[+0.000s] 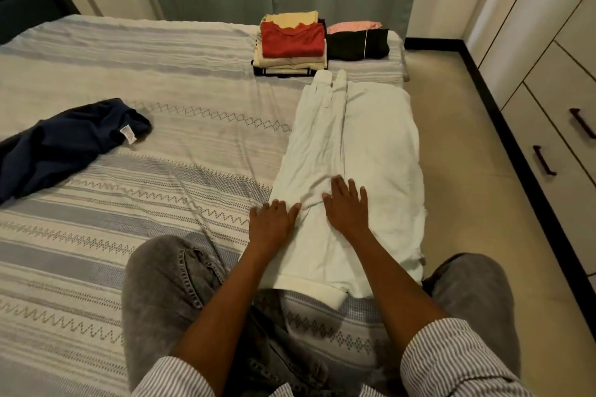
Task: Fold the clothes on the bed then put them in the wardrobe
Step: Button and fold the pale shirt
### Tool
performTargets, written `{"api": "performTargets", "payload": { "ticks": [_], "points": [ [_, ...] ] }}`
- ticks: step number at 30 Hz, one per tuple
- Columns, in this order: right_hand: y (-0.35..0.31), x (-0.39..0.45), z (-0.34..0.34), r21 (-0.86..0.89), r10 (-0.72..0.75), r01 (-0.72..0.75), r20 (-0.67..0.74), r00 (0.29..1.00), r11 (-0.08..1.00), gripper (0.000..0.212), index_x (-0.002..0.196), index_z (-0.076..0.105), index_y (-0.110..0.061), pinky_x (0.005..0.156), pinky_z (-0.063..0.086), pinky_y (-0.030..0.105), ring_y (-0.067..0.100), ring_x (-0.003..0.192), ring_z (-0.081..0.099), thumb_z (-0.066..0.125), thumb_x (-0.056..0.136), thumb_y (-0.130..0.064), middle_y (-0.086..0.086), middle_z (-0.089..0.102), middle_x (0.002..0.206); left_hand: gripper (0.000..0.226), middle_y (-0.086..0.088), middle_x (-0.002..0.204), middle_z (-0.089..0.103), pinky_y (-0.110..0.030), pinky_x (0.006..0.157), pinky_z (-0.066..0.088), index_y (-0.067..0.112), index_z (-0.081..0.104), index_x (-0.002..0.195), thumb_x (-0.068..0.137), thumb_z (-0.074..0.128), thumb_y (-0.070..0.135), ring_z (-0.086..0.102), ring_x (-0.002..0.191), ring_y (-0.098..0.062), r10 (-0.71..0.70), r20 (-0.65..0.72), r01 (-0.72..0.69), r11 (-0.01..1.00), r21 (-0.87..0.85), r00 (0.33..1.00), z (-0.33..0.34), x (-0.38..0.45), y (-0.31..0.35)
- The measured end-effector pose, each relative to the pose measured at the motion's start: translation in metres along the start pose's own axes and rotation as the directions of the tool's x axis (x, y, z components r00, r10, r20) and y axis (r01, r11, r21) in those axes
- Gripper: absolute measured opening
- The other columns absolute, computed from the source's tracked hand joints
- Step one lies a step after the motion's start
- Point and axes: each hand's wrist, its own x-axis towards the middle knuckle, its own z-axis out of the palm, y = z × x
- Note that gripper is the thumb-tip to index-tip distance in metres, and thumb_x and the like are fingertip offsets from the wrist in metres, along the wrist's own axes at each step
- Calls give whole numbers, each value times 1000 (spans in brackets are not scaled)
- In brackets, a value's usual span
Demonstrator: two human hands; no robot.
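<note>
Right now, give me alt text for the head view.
Both hands, left and right, press flat on a white shirt laid lengthwise on the bed. Folded stacks sit at the far edge; a navy garment lies unfolded at left.

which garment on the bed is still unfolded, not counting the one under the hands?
The navy garment at the bed's left side: it lies crumpled with its label showing, while the red top and black garment sit folded at the far edge.
</note>
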Motion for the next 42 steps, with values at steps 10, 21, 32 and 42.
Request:
{"api": "performTargets", "payload": {
  "ticks": [10, 21, 32, 42],
  "points": [
    [2, -11, 1, -18, -24, 25, 76, 997, 1000, 73, 157, 25, -26, 121, 3, 50, 25, 152, 18, 4, 96, -61, -3, 24, 163, 70, -16, 163, 14, -58, 117, 10, 8, 11, 156, 103, 14, 54, 19, 149, -30, -54, 160, 52, 999, 16, 986, 8, 6, 1],
    [74, -74, -34, 101, 233, -239, 70, 970, 966, 66, 159, 9, -33, 122, 11, 51, 24, 153, 9, 17, 101, -63, -6, 4, 167, 56, -10, 161, 24, -50, 119, 10, 14, 19, 155, 104, 33, 31, 22, 147, -31, 431, 122, -439, 897, 47, 894, -39, 32, 100],
    [92, -132, -79, 642, 700, -743, 443, 560, 188, 68, 156, 23, -14, 112, 27, 34, 29, 144, 33, 32, 103, -55, 10, 31, 160, 74, -6, 165, 4, -46, 121, -1, 17, 15, 158, 98, 14, 60, 3, 152, -25, 681, 25, -677, 731, -88, 732, 38, 22, 155],
    [113, -163, -67, 671, 559, -646, 712, 425, -364, 40, 102, 72, -9, 78, 56, 32, 24, 88, 69, 71, 88, -46, 9, 74, 104, 58, -11, 157, 34, -47, 119, 11, 11, 23, 154, 105, 27, 41, 24, 147, -29, 706, 370, -790, 590, 166, 604, 16, 107, 271]
  ]
}}
